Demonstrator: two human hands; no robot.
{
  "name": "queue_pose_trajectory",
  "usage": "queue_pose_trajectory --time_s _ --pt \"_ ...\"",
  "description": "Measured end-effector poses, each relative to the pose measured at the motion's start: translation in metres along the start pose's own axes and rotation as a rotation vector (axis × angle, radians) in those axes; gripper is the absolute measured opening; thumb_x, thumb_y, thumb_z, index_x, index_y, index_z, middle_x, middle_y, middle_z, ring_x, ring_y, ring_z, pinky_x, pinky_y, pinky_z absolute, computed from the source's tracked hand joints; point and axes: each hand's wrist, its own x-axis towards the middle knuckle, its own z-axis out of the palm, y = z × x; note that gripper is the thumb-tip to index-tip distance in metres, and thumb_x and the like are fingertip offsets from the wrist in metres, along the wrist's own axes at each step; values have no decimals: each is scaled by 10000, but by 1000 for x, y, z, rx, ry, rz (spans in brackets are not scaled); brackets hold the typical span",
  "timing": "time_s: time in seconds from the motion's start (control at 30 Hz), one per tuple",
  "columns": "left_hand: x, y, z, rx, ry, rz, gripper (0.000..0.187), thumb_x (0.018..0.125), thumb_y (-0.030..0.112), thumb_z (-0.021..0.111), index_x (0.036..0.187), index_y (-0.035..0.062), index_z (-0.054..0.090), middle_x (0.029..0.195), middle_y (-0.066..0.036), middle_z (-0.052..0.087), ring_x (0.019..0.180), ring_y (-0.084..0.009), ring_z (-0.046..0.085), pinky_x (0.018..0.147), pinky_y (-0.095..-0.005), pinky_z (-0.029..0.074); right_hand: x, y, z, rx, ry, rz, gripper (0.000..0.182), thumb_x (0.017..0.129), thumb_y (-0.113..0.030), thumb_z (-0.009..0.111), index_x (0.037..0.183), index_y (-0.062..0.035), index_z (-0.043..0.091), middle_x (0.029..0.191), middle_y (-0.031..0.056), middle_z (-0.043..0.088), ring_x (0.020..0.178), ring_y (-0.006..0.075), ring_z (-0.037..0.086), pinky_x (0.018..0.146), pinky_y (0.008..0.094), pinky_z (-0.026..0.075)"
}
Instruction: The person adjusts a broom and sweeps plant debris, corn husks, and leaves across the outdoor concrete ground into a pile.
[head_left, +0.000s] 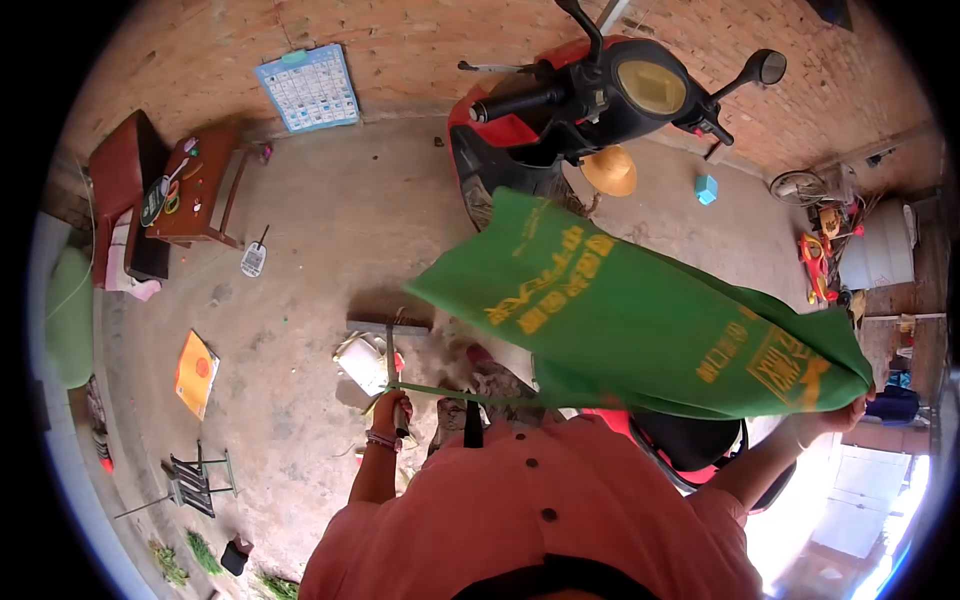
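A green apron with yellow lettering stretches across the view in front of my body, blurred at its edges. My right hand is closed on its far right end. My left hand is closed round the handle of a thin, sickle-like tool whose blade points away from me. From this same hand a narrow green strap runs right toward the apron. Just past my left hand, a white box-like thing lies on the floor beside a low grey slab.
A red and black scooter stands ahead, with a straw hat beside it. At left are a wooden stool, an orange booklet and a folding stool. A blue box lies near the brick wall.
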Motion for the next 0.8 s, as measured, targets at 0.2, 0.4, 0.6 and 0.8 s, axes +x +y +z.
queue_pose_trajectory --time_s 0.2,0.4,0.6,0.8 --pt "-26 -15 26 127 39 -5 61 765 42 487 729 35 439 557 -24 449 476 -104 459 424 -207 419 -16 -244 -110 -614 552 -585 244 863 -173 421 933 12 566 1065 160 547 1000 255 512 862 347 450" --pt "-74 -31 73 369 62 27 83 746 47 510 732 20 434 586 -47 462 466 -122 448 417 -225 415 -117 -292 -136 -1359 847 -732 189 832 -137 459 925 15 525 983 178 564 946 293 528 834 432 433" --pt "-117 -34 101 494 -8 1 61 754 38 488 758 30 427 580 -28 439 465 -91 424 404 -192 373 -178 -258 -170 -443 625 -305 181 743 -126 490 849 11 542 911 143 571 867 259 559 796 400 454" --pt "-107 -35 104 446 -114 23 83 751 41 493 802 17 431 617 -27 436 493 -83 406 406 -187 353 -212 -151 -145 -547 370 247 197 642 -108 497 806 -6 535 859 144 558 821 272 564 788 431 451"
